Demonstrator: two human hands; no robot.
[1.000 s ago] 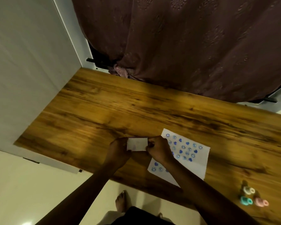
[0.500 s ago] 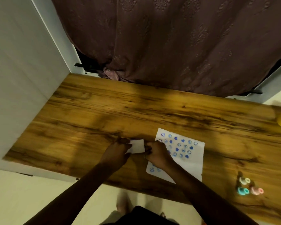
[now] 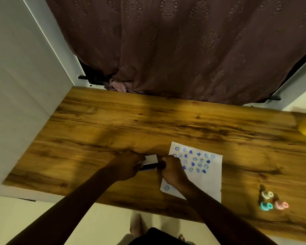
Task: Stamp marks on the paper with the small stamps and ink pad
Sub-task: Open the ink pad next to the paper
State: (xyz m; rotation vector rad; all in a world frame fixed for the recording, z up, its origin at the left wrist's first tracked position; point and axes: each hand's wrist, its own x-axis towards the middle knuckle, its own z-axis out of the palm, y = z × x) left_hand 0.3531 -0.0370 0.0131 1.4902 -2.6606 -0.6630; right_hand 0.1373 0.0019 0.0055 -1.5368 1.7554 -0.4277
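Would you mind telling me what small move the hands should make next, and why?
Probably finish parting the ink pad: both hands, left hand and right hand, grip its ends, the white lid looks partly lifted, and the stamps lie untouched.

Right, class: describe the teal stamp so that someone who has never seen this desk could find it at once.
Start at the wooden desk and go to its near right corner, right of the stamped paper. Three small stamps cluster there. The teal stamp is nearest the edge, left of the pink stamp and below the white stamp.
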